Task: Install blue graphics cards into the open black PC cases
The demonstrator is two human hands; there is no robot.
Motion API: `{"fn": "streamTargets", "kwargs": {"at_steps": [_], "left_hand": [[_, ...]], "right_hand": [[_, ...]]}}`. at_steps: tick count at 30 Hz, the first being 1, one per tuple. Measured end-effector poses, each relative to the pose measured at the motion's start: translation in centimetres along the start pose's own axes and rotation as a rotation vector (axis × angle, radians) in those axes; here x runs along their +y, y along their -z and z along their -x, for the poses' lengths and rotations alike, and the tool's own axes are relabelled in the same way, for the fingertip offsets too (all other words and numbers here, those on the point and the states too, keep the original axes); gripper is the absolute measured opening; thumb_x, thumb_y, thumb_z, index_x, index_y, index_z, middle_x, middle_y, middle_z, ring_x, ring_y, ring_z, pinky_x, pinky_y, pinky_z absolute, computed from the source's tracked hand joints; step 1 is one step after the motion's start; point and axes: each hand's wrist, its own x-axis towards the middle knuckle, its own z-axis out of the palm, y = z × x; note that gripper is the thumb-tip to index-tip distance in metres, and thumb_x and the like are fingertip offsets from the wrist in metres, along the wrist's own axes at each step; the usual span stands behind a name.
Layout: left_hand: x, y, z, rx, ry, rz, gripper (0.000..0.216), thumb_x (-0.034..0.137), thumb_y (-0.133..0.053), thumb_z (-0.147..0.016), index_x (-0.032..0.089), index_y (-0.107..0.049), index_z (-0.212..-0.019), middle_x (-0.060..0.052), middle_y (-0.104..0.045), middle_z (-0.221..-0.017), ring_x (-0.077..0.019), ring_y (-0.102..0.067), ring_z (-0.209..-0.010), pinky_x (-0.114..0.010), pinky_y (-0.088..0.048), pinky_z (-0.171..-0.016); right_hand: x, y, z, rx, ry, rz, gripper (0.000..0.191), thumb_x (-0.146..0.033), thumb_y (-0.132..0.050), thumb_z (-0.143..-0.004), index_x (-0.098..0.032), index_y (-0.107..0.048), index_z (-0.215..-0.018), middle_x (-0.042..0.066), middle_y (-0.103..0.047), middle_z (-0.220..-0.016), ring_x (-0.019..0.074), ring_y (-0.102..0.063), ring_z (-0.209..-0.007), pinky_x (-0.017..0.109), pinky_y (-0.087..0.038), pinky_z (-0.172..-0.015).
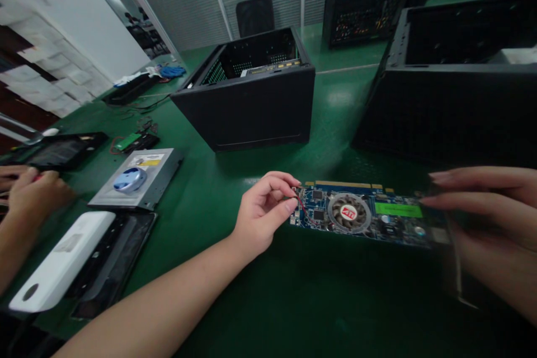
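A blue graphics card (310, 210) with a round fan and a red-and-white sticker is held up over the green table, its gold edge contacts facing away from me. My left hand (264, 210) pinches the card's left end between thumb and fingers, near a thin red and black wire. At the other end, close to the metal bracket, is my right hand (490, 207), slightly smeared by motion. Its thumb and fingers close around that end, partly hiding it. A green label lies between the fan and my right hand.
Ahead stands an open black computer case (264, 106), with another case (444, 106) to the right and one (364, 17) farther back. To the left are an optical drive (138, 179), a white power strip (62, 260), a green circuit board (128, 142) and a co-worker's hands (39, 196).
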Motion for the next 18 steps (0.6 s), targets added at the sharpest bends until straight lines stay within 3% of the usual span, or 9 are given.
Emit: {"fn": "streamTargets", "kwargs": {"at_steps": [6, 12, 18], "left_hand": [[-0.8, 0.4, -0.2, 0.051, 0.108, 0.007, 0.025, 0.033, -0.094, -0.094, 0.016, -0.077, -0.089, -0.009, -0.074, -0.122, -0.0168, -0.072, -0.101, -0.026, -0.063, -0.086], [-0.8, 0.3, -0.3, 0.058, 0.083, -0.025, 0.025, 0.033, -0.093, -0.094, 0.017, -0.074, -0.09, -0.009, -0.074, -0.119, -0.0183, -0.071, -0.104, -0.027, -0.062, -0.087], [-1.0, 0.4, -0.1, 0.083, 0.084, -0.039, 0.028, 0.031, -0.09, -0.093, 0.016, -0.067, -0.086, -0.009, -0.074, -0.12, -0.0174, -0.071, -0.101, -0.028, -0.06, -0.087]], "right_hand": [[-0.6, 0.3, -0.1, -0.015, -0.036, -0.027, 0.012, -0.022, -0.076, -0.107, -0.032, -0.077, -0.114, 0.009, -0.075, -0.126, 0.0293, -0.077, -0.108, 0.051, -0.069, -0.084], [-0.5, 0.3, 0.2, -0.012, -0.02, -0.024, 0.01, -0.025, -0.079, -0.106, -0.032, -0.078, -0.113, 0.009, -0.075, -0.125, 0.0285, -0.076, -0.106, 0.052, -0.063, -0.081], [-0.8, -0.1, 1.5, 0.038, -0.192, -0.092, 0.011, -0.03, -0.083, -0.103, -0.035, -0.085, -0.112, 0.008, -0.079, -0.129, 0.03, -0.078, -0.113, 0.057, -0.061, -0.092]]}}
